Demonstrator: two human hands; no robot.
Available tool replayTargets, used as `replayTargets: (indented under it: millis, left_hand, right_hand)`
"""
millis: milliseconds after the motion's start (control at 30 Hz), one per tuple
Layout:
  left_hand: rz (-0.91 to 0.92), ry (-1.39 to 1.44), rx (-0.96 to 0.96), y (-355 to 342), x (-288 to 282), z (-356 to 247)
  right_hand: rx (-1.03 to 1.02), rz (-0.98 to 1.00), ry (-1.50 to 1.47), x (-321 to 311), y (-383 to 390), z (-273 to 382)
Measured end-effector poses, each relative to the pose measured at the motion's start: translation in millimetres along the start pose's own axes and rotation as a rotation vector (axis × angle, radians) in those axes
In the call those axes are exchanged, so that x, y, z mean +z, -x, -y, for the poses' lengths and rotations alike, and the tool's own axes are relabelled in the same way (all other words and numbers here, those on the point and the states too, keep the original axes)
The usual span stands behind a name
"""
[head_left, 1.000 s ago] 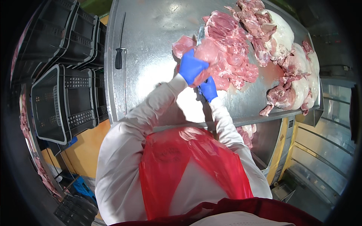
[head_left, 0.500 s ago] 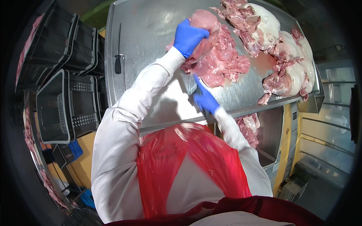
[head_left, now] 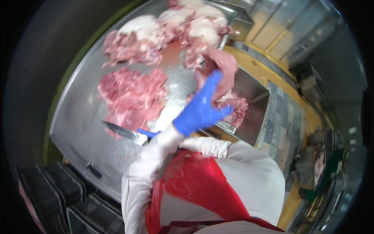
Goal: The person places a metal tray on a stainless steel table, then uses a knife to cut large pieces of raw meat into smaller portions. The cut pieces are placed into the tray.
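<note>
My left hand point(head_left: 200, 109), in a blue glove, reaches across to the right over a metal bin, its fingers spread. Just beyond the fingertips is a large pink slab of meat point(head_left: 226, 74), blurred; whether it still touches the fingers I cannot tell. My right hand point(head_left: 151, 133), also gloved in blue, is mostly hidden under my left forearm. From it a knife point(head_left: 122, 132) points left, its handle out of sight. The blade lies beside a pile of pink meat pieces point(head_left: 132, 95) on the steel table point(head_left: 83, 105).
Several large cuts with white skin point(head_left: 144, 27) lie along the table's far side. The metal bin point(head_left: 255, 105) below the table edge contains more meat point(head_left: 237, 111). A second knife point(head_left: 93, 170) rests near the table's left edge, beside black crates point(head_left: 58, 187).
My view has turned to the right. My left hand has carried the slab from above the table to over the bin and spread its fingers. The knife blade now shows clearly.
</note>
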State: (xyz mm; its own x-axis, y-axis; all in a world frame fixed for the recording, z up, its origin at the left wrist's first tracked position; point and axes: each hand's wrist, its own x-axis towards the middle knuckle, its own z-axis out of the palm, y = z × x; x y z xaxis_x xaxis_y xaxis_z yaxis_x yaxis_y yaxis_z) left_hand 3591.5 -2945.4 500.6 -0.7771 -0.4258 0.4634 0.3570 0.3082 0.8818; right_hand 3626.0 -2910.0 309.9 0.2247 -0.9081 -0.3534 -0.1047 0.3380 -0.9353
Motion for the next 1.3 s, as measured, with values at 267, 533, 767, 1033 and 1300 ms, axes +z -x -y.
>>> replayTargets:
  millis: [267, 533, 767, 1033, 1300]
  left_hand:
    - [0.173, -0.721, -0.651, 123.0, -116.1, 112.8]
    - [-0.140, -1.701, -0.448, 265.3, -213.6, 266.4]
    - [-0.164, -1.510, -0.642, 198.7, -196.7, 252.3]
    - [-0.662, -1.164, -0.585, 238.9, -192.3, 266.9]
    - [-0.371, -1.562, -0.776, 233.7, -182.3, 246.4]
  right_hand:
    - [0.164, -0.535, -0.270, -90.2, 94.5, -53.5]
    - [0.149, -0.623, -0.362, -104.0, 76.2, -62.1]
    - [0.135, -0.540, -0.300, -92.6, 34.2, -83.8]
    - [0.020, -0.289, 0.175, -84.7, 17.4, -60.9]
    - [-0.122, -0.475, 0.290, -119.8, -4.1, -81.9]
